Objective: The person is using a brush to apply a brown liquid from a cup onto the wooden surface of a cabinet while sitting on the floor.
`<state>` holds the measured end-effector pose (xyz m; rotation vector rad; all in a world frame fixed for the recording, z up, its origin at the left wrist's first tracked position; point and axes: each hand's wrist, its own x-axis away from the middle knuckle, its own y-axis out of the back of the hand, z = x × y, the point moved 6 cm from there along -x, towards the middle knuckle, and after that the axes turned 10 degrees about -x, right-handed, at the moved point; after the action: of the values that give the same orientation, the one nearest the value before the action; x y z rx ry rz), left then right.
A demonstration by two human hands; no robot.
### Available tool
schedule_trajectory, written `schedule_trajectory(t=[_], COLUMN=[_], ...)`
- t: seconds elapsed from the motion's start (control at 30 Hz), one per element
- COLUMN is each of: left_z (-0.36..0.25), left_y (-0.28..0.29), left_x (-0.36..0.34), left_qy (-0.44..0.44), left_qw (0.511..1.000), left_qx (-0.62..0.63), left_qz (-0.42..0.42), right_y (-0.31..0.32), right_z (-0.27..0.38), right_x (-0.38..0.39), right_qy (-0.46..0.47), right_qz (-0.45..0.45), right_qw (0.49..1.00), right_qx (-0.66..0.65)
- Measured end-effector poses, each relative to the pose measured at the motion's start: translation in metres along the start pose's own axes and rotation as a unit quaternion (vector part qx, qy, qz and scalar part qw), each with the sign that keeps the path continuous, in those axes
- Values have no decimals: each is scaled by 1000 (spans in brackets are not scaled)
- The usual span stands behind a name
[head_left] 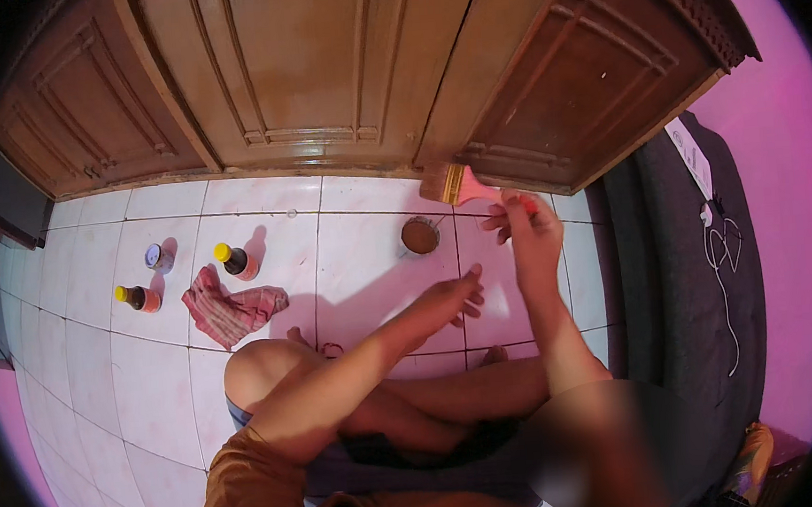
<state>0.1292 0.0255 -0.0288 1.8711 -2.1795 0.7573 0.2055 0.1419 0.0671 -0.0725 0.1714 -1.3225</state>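
My right hand (528, 217) holds a paintbrush (446, 183) by its pink handle. Its brown bristles point left, in front of the bottom edge of the wooden cabinet (308, 62); whether they touch it I cannot tell. A round container of brown liquid (420, 236) stands on the tiled floor (150, 366), just left of the brush hand and lower in view than the bristles. My left hand (456, 297) hangs above the tiles in front of that container, fingers apart and holding nothing.
On the left lie a checked cloth (231, 303), two yellow-capped dark bottles (235, 262) and a small can (160, 257). A dark padded mat (703, 327) runs along the pink wall (790, 227), carrying a white power strip (689, 154) with cables. My crossed legs fill the lower middle.
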Motion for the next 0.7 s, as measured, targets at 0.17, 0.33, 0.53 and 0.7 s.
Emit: schedule_trajectory(t=[0.17,0.33,0.53,0.7], left_z=[19,25,34,19], left_y=[-26,-33,-33,-35], left_x=[3,7,6,9], left_qy=[6,-20,-14,-73], left_qw=[952,904,888,880], left_qx=[-266,-381,-412,-433], left_qz=[148,193,204,180], right_y=[-5,-14,-26,-26], right_z=[8,-25,-45,-56], right_x=[-15,-18,-29,-30], right_qy=[32,88,135,122], right_qz=[23,78,87,116], right_qw=[997,979,947,938], right_qx=[60,165,278,303])
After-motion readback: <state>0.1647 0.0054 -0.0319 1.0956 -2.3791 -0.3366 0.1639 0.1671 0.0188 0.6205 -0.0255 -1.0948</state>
